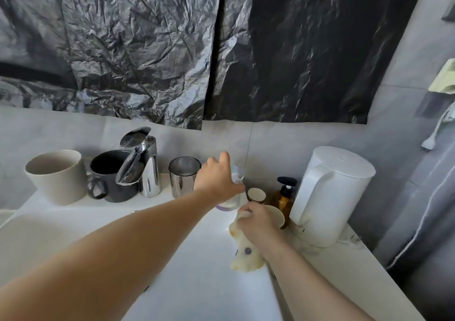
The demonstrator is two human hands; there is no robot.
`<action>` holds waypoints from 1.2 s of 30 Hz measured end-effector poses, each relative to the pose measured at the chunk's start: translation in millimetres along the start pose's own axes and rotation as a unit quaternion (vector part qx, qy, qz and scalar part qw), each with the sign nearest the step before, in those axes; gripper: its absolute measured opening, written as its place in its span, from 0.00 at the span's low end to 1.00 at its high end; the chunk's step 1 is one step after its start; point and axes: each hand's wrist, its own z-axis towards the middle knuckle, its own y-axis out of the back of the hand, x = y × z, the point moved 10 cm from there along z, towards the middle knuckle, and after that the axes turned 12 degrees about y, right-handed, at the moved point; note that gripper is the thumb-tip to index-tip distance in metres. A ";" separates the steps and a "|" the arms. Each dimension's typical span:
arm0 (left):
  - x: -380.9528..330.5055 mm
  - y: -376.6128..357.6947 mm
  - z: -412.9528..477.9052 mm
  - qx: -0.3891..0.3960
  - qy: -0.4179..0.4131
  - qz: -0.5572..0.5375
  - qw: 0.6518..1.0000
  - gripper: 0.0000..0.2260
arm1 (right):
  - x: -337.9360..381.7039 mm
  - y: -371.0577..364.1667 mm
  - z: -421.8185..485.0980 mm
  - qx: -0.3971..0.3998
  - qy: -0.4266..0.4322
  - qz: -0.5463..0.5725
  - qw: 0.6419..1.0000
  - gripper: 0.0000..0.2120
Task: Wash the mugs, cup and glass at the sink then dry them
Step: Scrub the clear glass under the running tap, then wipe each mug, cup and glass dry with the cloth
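Two arms outstretched, left grip [216,180] round glass [237,174], right grip [257,222] clutching cloth [246,255]

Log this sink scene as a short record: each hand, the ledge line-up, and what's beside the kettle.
left hand: grips the clear glass on the ledge
right hand: holds a pale cloth at a cream cup
ledge, left to right: beige tumbler, dark mug, faucet, metal cup
by the white kettle: small jar, pump bottle
wall: black plastic sheet
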 end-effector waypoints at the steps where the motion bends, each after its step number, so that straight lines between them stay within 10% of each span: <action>1: 0.0 -4.1 5.0 0.004 0.002 0.000 1.000 0.27 | -2.0 0.3 3.6 0.002 0.000 -0.015 1.000 0.10; 14: -12.0 -15.6 21.0 -0.040 -0.077 0.114 0.990 0.28 | -7.8 4.7 6.8 -0.008 -0.021 0.049 0.999 0.09; 22: 57.4 8.4 -67.0 -0.029 0.052 -0.248 0.967 0.13 | 0.6 12.6 -13.1 -0.129 -0.027 0.209 0.969 0.10; 28: 100.4 -33.3 -139.4 0.199 0.285 -0.477 0.807 0.11 | 16.5 -41.9 -39.6 -0.124 -0.069 0.345 0.928 0.09; 36: 144.5 -25.7 -148.7 0.181 0.387 -0.575 0.698 0.10 | 51.6 -88.8 -72.5 -0.023 0.062 0.153 0.986 0.07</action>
